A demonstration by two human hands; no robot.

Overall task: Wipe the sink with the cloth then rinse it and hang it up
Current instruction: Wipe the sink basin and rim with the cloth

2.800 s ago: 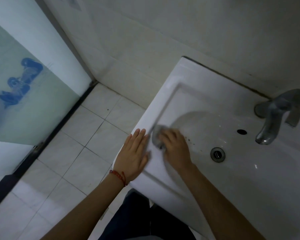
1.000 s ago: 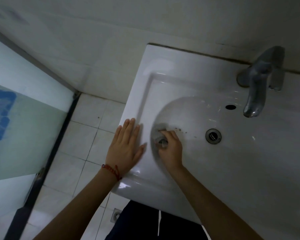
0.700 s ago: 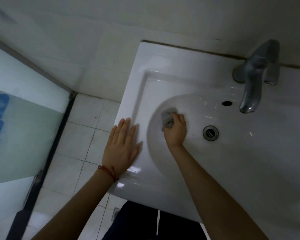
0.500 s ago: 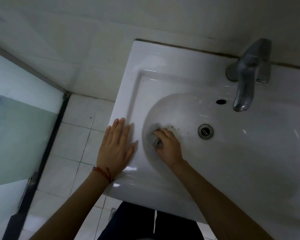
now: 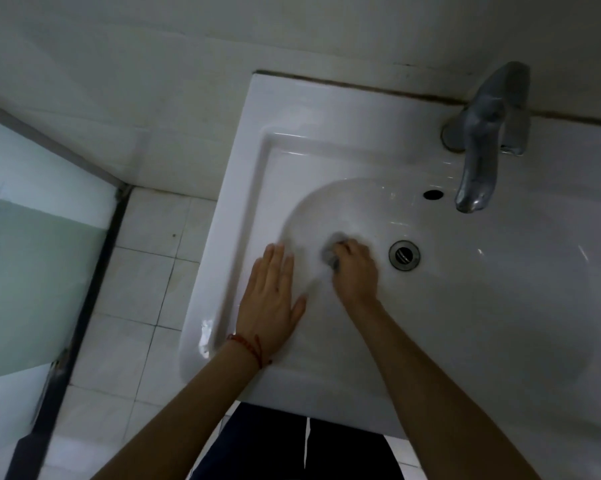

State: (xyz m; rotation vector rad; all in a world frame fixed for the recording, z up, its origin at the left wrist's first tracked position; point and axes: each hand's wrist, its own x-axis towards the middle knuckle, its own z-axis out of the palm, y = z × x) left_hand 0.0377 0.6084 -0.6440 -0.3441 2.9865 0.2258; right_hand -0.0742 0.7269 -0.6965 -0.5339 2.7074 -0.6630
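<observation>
A glossy white ceramic sink (image 5: 254,174) with a flat square rim and a rounded basin stands against a pale tiled wall (image 5: 153,81), a dark seam running along the joint behind it. A dull grey metal tap (image 5: 482,140) rises at the back, its spout hanging over the basin above a small dark overflow hole (image 5: 433,194). A round metal drain (image 5: 404,255) sits in the basin floor. To the left the floor of white square tiles (image 5: 146,289) meets a frosted glass door (image 5: 32,271) in a dark frame.

The left hand (image 5: 269,303) lies flat on the sink's left rim, its fingers (image 5: 275,263) straight and close together, a red string bracelet (image 5: 247,348) at the wrist. The right hand (image 5: 356,271) is inside the basin, its fingers curled round a small crumpled grey cloth (image 5: 332,251) and pressing it on the basin's left slope, near the drain but apart from it.

Against half a second ago, the cloth and right hand have shifted up the slope and nearer the drain, the dark specks seen beside the cloth then no longer show, and the left hand stays flat on the rim.
</observation>
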